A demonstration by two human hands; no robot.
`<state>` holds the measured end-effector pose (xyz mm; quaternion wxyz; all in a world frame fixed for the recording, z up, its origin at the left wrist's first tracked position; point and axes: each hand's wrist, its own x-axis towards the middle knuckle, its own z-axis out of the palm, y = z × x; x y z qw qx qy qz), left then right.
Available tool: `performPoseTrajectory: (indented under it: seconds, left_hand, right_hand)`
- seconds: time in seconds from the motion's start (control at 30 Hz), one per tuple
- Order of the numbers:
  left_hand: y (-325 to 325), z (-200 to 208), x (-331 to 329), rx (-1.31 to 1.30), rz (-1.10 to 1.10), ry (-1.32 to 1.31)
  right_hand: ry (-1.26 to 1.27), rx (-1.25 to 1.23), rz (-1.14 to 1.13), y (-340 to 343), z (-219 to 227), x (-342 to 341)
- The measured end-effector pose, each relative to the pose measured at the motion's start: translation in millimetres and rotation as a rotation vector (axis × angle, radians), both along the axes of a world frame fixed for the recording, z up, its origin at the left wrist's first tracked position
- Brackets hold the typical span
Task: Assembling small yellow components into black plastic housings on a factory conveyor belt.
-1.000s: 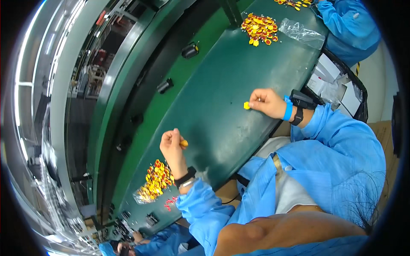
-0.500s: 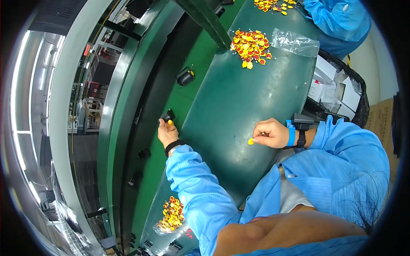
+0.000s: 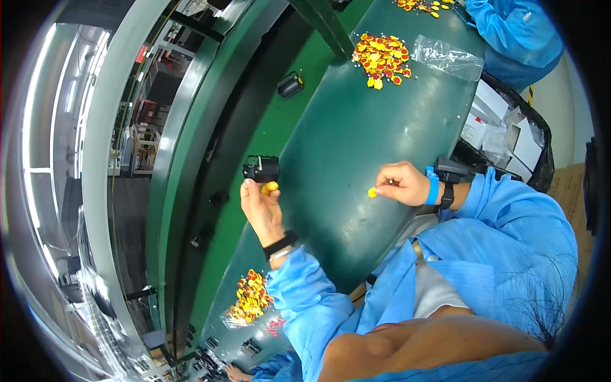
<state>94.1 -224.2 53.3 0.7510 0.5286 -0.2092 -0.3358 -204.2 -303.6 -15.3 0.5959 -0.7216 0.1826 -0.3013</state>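
My left hand (image 3: 262, 213) grips a small black device (image 3: 261, 167) at the edge between the bench and the conveyor. A yellow piece (image 3: 270, 188) shows at its fingers, below the device; whether it is joined to the device I cannot tell. Over the bench, my right hand (image 3: 405, 183) pinches a small yellow tag-like piece (image 3: 372, 192) between thumb and finger. The two hands are apart. A heap of yellow and red pieces (image 3: 380, 57) lies farther up the green bench (image 3: 356, 140), and another heap (image 3: 249, 298) lies beside my left sleeve.
Another black device (image 3: 290, 84) rests on the green conveyor belt (image 3: 254, 143). A green post (image 3: 323, 28) rises near the far heap. A clear plastic bag (image 3: 449, 58) lies beside that heap. At right stands a black-lined bin (image 3: 541, 130). Co-workers' blue sleeves (image 3: 512, 32) appear at the top and bottom.
My left hand has brought the black device off the belt side, rightward toward the bench and slightly up. My right hand keeps its pinch on the yellow piece. The view has shifted a little.
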Motion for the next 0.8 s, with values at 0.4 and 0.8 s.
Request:
performPoseTrajectory:
  seconds: [0.4, 0.8]
  left_hand:
    - [109.4, -7.8, -109.8, 0.195, -0.041, -0.197]
    - [135.8, -13.9, -165.1, 0.06, -0.01, -0.309]
  right_hand:
    - [-0.089, 0.261, 0.222, 22.2, 22.7, 14.2]
    - [-0.019, 0.259, 0.243, 67.6, 57.2, 24.7]
